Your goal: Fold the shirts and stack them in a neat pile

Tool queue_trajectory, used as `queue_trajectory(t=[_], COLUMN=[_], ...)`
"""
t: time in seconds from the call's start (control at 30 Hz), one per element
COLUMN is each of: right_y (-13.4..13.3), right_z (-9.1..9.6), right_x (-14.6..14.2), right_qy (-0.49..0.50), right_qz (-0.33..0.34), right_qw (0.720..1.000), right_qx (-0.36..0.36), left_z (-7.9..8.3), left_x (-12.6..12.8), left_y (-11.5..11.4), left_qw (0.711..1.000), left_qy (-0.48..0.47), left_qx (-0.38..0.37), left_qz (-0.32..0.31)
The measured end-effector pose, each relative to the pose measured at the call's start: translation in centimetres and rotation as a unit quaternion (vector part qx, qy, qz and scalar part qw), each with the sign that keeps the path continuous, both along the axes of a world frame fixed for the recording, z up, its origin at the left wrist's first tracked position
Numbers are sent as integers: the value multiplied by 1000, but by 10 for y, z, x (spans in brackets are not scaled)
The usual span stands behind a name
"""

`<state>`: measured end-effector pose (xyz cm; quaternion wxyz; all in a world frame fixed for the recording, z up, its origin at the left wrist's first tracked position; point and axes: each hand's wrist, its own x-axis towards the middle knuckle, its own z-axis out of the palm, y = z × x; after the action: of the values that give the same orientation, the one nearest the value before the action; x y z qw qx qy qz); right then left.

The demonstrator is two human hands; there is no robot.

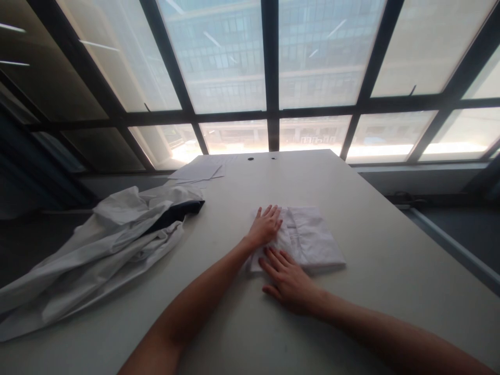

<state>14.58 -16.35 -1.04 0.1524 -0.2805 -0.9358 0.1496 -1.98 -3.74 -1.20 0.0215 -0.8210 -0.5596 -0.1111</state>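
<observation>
A folded white garment (pixel 318 239), its kind hard to make out, lies flat on the white table (pixel 375 307). My left hand (pixel 266 226) rests palm down on its left part, fingers stretched out and slightly spread. Nearer to me, my right hand (pixel 291 281) touches the garment's front edge with its fingertips, fingers extended and thumb apart. Neither hand grips the cloth. Part of the garment's left side is hidden beneath the hands.
A loose heap of white cloth (pixel 117 219) with a dark part (pixel 175 214) hangs over the table's left edge. Sheets of paper (pixel 197 171) lie at the far left corner. Large framed windows (pixel 226 57) stand behind the table.
</observation>
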Motion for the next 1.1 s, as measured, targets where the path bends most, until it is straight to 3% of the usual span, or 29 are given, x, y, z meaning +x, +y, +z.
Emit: queue_trajectory(t=[0.1, 0.2, 0.33, 0.4, 0.5, 0.6, 0.83, 0.93, 1.03, 1.1], right_y=[-1, 16, 74, 107, 140, 153, 156, 157, 157, 158], right_z=[15, 34, 46, 44, 33, 23, 20, 22, 24, 24], right_x=[3, 15, 51, 73, 101, 113, 120, 123, 125, 127], right_qy=[65, 163, 256, 238, 165, 109, 113, 151, 193, 200], right_qz=[2, -77, -247, -337, -400, -411, -419, -440, -446, -447], right_qw=[996, 977, 928, 904, 891, 891, 877, 844, 803, 791], right_qx=[-53, -118, -112, -112, -137, -162, -207, -269, -345, -366], left_z=[-7, -12, -9, -7, -8, -13, -11, -4, -3, -6], left_x=[15, 20, 20, 25, 37, 48, 46, 38, 31, 28], left_y=[-10, -12, -17, -25, -39, -50, -47, -39, -33, -31], left_qw=[999, 999, 999, 998, 998, 999, 999, 998, 998, 999], left_qy=[-1, 9, 11, 14, 20, 16, -1, -19, -23, -12], left_qx=[-35, -45, -47, -53, -55, -31, -38, -57, -27, -15], left_qz=[-17, -18, -19, -4, 30, 36, 31, 30, 44, 45])
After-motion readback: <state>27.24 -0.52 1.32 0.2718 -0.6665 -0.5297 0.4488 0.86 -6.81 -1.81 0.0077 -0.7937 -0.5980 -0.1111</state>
